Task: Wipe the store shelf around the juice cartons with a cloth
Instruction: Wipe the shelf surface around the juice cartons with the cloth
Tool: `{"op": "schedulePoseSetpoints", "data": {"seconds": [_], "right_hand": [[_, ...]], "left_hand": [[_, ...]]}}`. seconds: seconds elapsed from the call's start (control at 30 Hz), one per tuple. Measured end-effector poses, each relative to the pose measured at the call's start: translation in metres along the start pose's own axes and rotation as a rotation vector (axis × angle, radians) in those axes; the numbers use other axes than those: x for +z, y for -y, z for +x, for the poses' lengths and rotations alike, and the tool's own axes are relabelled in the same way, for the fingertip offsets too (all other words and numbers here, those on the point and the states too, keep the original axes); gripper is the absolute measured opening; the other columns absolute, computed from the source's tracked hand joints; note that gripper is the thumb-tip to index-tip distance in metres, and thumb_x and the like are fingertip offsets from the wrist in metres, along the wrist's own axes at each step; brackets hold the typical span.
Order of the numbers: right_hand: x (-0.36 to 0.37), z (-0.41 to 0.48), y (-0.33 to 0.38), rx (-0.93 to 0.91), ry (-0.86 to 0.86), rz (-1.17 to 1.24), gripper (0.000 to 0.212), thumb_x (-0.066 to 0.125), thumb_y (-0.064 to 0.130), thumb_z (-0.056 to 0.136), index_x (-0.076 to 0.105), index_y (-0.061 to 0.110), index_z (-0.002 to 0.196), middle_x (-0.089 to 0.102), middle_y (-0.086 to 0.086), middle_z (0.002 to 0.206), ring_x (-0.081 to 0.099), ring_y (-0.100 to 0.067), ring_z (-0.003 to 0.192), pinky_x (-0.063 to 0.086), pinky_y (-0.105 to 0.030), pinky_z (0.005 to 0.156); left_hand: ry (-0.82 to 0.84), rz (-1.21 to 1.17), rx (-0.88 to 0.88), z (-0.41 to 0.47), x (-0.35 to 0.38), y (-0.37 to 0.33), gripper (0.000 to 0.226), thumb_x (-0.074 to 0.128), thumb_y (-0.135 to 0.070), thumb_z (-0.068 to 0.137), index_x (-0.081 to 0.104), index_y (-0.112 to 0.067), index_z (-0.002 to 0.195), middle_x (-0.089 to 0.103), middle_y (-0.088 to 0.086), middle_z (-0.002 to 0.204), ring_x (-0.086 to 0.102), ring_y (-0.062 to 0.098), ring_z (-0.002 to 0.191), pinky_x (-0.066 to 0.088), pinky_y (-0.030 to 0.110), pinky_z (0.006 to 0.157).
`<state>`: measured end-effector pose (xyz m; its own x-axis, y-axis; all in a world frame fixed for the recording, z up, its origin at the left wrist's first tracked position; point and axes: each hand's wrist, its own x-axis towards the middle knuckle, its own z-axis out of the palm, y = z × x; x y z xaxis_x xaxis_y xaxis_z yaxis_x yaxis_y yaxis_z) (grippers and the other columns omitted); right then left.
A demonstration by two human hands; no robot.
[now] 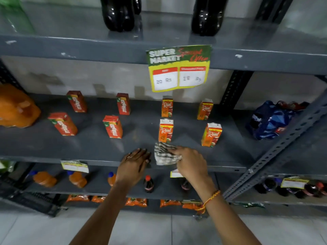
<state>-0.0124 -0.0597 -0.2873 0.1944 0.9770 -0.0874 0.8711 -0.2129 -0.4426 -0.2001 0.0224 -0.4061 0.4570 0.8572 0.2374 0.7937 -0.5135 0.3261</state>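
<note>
Low in the centre of the frame, your right hand [190, 160] is clamped on the checked cloth [165, 153], fingers bunched over its right side, pressing it onto the front strip of the grey shelf [92, 145]. Just left of it, your left hand [135, 164] lies flat and spread on the shelf lip — holding nothing, it looks like a brace.

You appear to be in the wiping step itself, working the bare front edge. Directly above the cloth stands an orange juice carton [165, 130], its base just beside the cloth's far corner; another [211, 134] stands to the right. Further up, two more orange cartons and four red ones sit in spaced rows.

Your next move calls for steering the cloth into the lanes between cartons — they look light and may tip if nudged.
</note>
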Motion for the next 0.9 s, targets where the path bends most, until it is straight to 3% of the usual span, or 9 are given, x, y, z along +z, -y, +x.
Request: {"op": "schedulePoseSetpoints", "data": {"seconds": [0.1,0.23,0.3,0.37,0.47,0.57,0.63,0.77,0.9], "right_hand": [[0.029,0.019,0.052,-0.033,-0.04,0.242,0.053,0.045,0.004,0.084,0.059,0.037,0.124,0.067,0.001,0.125,0.062,-0.028,0.113,0.055,-0.039,0.09],[0.059,0.068,0.105,0.04,-0.21,0.486,0.045,0.043,-0.003,0.08,0.068,0.019,0.111,0.075,-0.022,0.084,0.072,-0.037,0.068,0.061,-0.042,0.057],[0.063,0.103,0.122,0.114,-0.3,0.537,0.041,0.041,-0.001,0.077,0.067,0.017,0.103,0.073,-0.024,0.074,0.071,-0.035,0.057,0.06,-0.04,0.05],[0.06,0.14,0.136,0.2,-0.407,0.49,0.04,0.041,0.009,0.07,0.067,0.012,0.101,0.074,-0.025,0.084,0.072,-0.039,0.075,0.061,-0.044,0.065],[0.05,0.194,0.148,0.197,-0.513,0.383,0.055,0.044,0.006,0.069,0.061,0.005,0.122,0.069,-0.022,0.116,0.064,-0.037,0.107,0.051,-0.035,0.086],[0.053,0.24,0.145,0.239,-0.353,0.159,0.051,0.048,0.002,0.086,0.047,0.011,0.136,0.055,-0.017,0.137,0.049,-0.033,0.127,0.039,-0.037,0.107],[0.072,0.266,0.134,0.243,-0.218,-0.012,0.042,0.048,0.008,0.09,0.052,0.008,0.131,0.053,-0.021,0.137,0.048,-0.037,0.128,0.041,-0.045,0.107],[0.106,0.287,0.116,0.215,0.026,-0.186,0.039,0.045,0.014,0.09,0.054,0.01,0.128,0.049,-0.02,0.139,0.047,-0.04,0.127,0.041,-0.045,0.106],[0.105,0.275,0.118,0.208,0.05,-0.263,0.041,0.045,0.013,0.092,0.051,0.012,0.133,0.046,-0.017,0.143,0.043,-0.037,0.132,0.034,-0.046,0.112]], "left_hand": [[0.003,0.024,0.018,-0.009,-0.017,0.032,0.039,0.038,-0.033,0.088,0.067,-0.016,0.108,0.068,0.005,0.114,0.061,0.024,0.108,0.048,0.037,0.087],[-0.006,0.025,0.052,-0.014,-0.035,0.088,0.054,0.021,-0.046,0.096,0.067,-0.021,0.111,0.068,0.001,0.115,0.061,0.019,0.109,0.049,0.033,0.087],[-0.015,0.023,0.07,-0.013,-0.043,0.11,0.05,0.027,-0.045,0.095,0.068,-0.021,0.109,0.069,0.0,0.113,0.062,0.018,0.107,0.05,0.034,0.086],[-0.024,-0.007,0.077,-0.009,-0.048,0.127,0.04,0.039,-0.041,0.089,0.069,-0.022,0.108,0.069,-0.002,0.112,0.062,0.016,0.107,0.052,0.032,0.086],[-0.037,-0.058,0.104,-0.005,-0.044,0.139,0.035,0.045,-0.036,0.084,0.07,-0.023,0.105,0.07,-0.005,0.111,0.063,0.014,0.105,0.053,0.028,0.083],[-0.04,-0.118,0.105,-0.004,-0.033,0.141,0.034,0.045,-0.036,0.085,0.069,-0.025,0.107,0.068,-0.008,0.113,0.061,0.013,0.108,0.054,0.028,0.082],[-0.049,-0.117,0.103,-0.004,-0.029,0.142,0.034,0.044,-0.037,0.084,0.069,-0.027,0.106,0.068,-0.01,0.113,0.061,0.013,0.108,0.055,0.028,0.08],[-0.054,-0.067,0.121,-0.002,-0.029,0.141,0.035,0.043,-0.038,0.084,0.07,-0.027,0.104,0.069,-0.011,0.111,0.062,0.012,0.107,0.056,0.027,0.077],[-0.079,-0.037,0.117,-0.004,-0.029,0.139,0.035,0.044,-0.038,0.083,0.07,-0.028,0.104,0.069,-0.012,0.11,0.061,0.011,0.106,0.053,0.024,0.077]]}}
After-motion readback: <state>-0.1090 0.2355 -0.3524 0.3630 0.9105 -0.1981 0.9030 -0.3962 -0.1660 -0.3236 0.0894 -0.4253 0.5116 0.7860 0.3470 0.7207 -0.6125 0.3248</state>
